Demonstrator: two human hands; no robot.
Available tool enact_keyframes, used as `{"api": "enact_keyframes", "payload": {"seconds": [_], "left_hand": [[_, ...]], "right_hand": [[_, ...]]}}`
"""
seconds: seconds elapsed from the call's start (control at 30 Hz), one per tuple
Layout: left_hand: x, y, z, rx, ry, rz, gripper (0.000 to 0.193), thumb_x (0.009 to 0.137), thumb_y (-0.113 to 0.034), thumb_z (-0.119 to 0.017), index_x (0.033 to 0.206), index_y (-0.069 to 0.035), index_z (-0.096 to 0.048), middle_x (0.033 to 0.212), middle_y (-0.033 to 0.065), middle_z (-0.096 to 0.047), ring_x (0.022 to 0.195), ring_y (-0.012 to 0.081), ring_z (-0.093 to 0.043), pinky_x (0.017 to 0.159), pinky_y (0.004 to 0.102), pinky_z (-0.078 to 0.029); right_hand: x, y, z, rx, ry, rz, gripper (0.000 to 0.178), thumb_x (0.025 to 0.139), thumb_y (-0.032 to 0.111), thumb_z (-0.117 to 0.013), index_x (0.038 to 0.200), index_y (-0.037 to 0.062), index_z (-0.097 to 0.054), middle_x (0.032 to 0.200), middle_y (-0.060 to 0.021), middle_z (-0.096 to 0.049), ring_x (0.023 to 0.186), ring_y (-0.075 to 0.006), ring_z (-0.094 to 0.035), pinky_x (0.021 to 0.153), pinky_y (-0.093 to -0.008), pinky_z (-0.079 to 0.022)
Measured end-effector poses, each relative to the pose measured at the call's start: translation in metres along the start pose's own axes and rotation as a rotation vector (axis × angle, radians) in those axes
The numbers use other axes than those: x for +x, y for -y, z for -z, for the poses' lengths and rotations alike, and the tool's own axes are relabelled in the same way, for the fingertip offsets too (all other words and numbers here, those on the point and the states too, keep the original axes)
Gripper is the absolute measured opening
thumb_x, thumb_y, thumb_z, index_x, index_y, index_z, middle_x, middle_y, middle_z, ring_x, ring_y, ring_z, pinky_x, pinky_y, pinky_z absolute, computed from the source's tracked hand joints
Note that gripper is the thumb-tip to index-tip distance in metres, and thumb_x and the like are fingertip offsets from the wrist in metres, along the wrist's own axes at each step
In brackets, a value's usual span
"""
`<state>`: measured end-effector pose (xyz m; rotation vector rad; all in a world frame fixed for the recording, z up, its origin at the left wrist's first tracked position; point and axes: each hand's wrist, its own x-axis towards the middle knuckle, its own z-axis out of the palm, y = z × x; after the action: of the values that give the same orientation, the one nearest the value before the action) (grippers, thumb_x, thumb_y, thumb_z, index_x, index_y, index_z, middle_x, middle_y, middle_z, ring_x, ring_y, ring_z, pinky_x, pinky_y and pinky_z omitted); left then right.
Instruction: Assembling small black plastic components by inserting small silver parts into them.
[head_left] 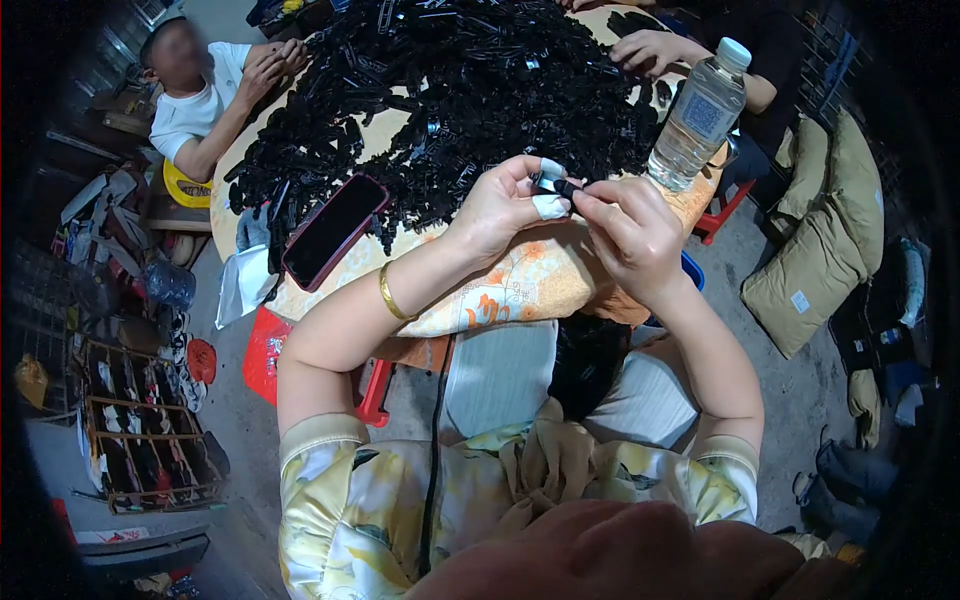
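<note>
A small black piece (562, 187), too small to name exactly, is held between my two hands over the near edge of the table. My left hand (497, 212) pinches it between thumb and forefinger, both wrapped in white tape at the tips. From the other side, the fingertips of my right hand (637, 234) close on its right end. Just beyond my hands spreads a large heap of small black parts (470, 100), some long and narrow. Underneath lies a flowered tablecloth (480, 300).
Left of my left hand lies a phone (337, 230) in a dark red case. Beyond my right hand stands a clear bottle (697, 125) with a white cap. A person in white (205, 105) sits far left; another person's hand (650, 50) reaches in at the far right. Stuffed sacks (815, 260) lie at right.
</note>
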<state>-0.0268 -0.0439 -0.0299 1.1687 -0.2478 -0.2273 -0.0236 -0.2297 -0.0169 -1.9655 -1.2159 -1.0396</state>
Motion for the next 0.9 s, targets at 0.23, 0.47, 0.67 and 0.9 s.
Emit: {"api": "enact_keyframes", "payload": {"seconds": [0.23, 0.47, 0.67, 0.9], "left_hand": [[-0.001, 0.0, -0.002, 0.008, -0.014, 0.001, 0.035, 0.081, 0.004, -0.06, 0.113, -0.001, -0.048, 0.102, 0.0096, -0.059, 0.089, 0.0149, -0.062, 0.082, 0.0278, -0.053], [-0.003, -0.006, -0.006, 0.044, -0.012, -0.015, 0.034, 0.08, 0.002, -0.061, 0.112, 0.0, -0.048, 0.103, 0.0122, -0.06, 0.091, 0.0154, -0.061, 0.082, 0.0268, -0.053], [-0.01, -0.016, -0.008, 0.343, 0.045, -0.112, 0.031, 0.079, 0.002, -0.062, 0.108, 0.001, -0.051, 0.103, 0.0117, -0.061, 0.093, 0.0144, -0.06, 0.081, 0.0265, -0.052], [-0.016, -0.023, -0.013, 0.42, 0.06, -0.026, 0.037, 0.08, -0.002, -0.063, 0.113, 0.001, -0.046, 0.102, 0.0107, -0.062, 0.09, 0.0129, -0.06, 0.078, 0.0245, -0.051]], "right_hand": [[0.0, 0.007, 0.001, -0.059, 0.018, -0.038, 0.026, 0.062, -0.002, -0.069, 0.086, 0.004, -0.062, 0.085, -0.008, -0.062, 0.074, -0.0241, -0.059, 0.062, -0.0321, -0.048], [-0.002, 0.003, 0.004, -0.056, 0.065, -0.016, 0.024, 0.066, 0.0, -0.068, 0.089, 0.0037, -0.063, 0.084, -0.0078, -0.061, 0.076, -0.0225, -0.06, 0.063, -0.0301, -0.049], [-0.009, -0.006, 0.0, 0.692, 0.325, -0.849, 0.027, 0.079, 0.008, -0.068, 0.103, -0.0011, -0.061, 0.093, -0.0056, -0.063, 0.083, -0.0099, -0.059, 0.074, -0.024, -0.049], [-0.014, -0.019, 0.006, 0.751, 0.403, -0.858, 0.028, 0.081, 0.016, -0.066, 0.102, -0.0024, -0.061, 0.088, -0.005, -0.064, 0.074, -0.0089, -0.06, 0.065, -0.0218, -0.049]]}}
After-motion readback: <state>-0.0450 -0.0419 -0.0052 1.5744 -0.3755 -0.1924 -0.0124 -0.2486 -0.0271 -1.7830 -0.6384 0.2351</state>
